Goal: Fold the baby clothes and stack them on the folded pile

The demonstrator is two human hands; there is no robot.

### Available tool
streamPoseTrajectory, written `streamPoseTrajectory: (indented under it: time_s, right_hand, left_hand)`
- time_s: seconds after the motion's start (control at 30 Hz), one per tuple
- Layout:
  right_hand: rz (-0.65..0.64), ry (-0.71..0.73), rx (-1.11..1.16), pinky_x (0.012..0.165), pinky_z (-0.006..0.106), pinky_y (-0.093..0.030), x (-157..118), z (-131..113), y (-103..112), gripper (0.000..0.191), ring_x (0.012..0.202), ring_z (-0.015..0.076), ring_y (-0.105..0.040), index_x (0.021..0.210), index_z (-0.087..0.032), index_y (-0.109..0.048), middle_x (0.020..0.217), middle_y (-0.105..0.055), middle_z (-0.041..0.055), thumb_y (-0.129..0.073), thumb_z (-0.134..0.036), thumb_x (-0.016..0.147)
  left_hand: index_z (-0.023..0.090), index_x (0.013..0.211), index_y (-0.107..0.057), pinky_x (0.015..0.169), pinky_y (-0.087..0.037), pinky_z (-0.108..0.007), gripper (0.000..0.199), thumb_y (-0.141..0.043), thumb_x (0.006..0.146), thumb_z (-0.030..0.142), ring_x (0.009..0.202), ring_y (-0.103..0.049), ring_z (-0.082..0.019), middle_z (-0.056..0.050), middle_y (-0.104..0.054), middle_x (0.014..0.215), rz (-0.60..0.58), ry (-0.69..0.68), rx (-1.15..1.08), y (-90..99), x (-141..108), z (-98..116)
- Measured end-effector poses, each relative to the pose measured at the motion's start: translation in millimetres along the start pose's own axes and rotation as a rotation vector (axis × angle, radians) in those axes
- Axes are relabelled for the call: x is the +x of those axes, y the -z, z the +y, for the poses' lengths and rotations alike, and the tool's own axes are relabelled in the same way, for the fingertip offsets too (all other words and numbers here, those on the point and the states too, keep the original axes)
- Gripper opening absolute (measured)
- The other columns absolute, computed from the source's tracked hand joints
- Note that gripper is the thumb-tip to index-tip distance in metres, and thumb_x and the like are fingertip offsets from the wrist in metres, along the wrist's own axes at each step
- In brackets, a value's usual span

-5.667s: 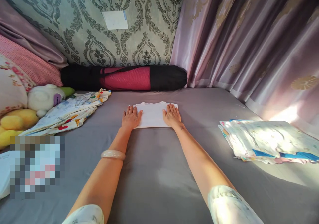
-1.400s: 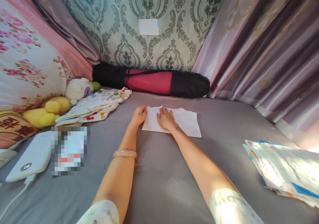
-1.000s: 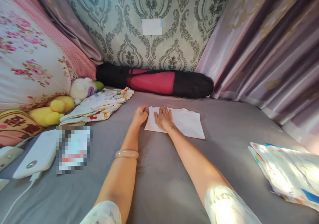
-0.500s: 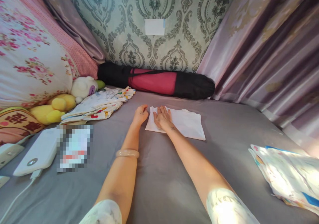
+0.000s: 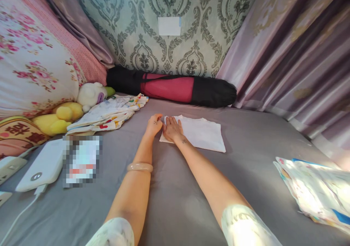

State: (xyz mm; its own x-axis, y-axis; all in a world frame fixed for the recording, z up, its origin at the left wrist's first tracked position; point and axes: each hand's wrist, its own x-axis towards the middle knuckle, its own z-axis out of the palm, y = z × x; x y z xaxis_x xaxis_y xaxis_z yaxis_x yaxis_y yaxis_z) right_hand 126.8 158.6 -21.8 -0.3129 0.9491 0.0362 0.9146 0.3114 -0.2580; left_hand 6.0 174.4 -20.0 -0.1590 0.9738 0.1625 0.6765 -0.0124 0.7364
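A folded white cloth (image 5: 203, 131) lies flat on the grey bed sheet in front of me. My right hand (image 5: 173, 129) rests palm down on the cloth's left part, its fingers stretched forward. Just beyond the left edge of the cloth is my left hand (image 5: 154, 124), its fingers curled in. Their undersides are hidden, so whether they pinch anything does not show. A pale bangle (image 5: 140, 167) circles my left forearm.
A black and red long bag (image 5: 168, 88) lies along the patterned wall. To the left are a patterned garment (image 5: 109, 112), plush toys (image 5: 68, 112), a white power bank (image 5: 43, 165) with a cable, and a blurred-out item (image 5: 83, 160). Folded clothes (image 5: 317, 189) lie at right.
My right hand has slid left across the cloth, closer to its left edge. My left hand stays almost in place.
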Motion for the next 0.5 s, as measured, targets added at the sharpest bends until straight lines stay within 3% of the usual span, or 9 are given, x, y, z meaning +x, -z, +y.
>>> streamPoseTrajectory:
  time_s: [0.23, 0.5]
  right_hand:
    - [0.067, 0.077, 0.020, 0.119, 0.046, -0.005, -14, -17, -2, 0.057, 0.149, 0.0250, -0.015, 0.150, -0.007, -0.033, 0.159, -0.025, 0.0143, -0.023, -0.035, 0.101]
    - [0.024, 0.083, 0.049, 0.119, 0.046, -0.006, -20, -23, -11, 0.057, 0.148, 0.0251, -0.015, 0.149, -0.008, -0.035, 0.159, -0.026, 0.0145, -0.026, -0.035, 0.100]
  left_hand:
    - [0.014, 0.121, -0.066, 0.106, -0.043, -0.031, 0.047, -0.038, 0.083, 0.007, 0.120, -0.059, -0.019, -0.011, -0.067, 0.125, 0.041, 0.013, -0.005, 8.0, -3, 4]
    - [0.012, 0.120, -0.066, 0.104, -0.043, -0.029, 0.048, -0.038, 0.082, 0.006, 0.120, -0.059, -0.019, -0.014, -0.066, 0.125, 0.041, 0.032, -0.013, 7.7, -3, 6]
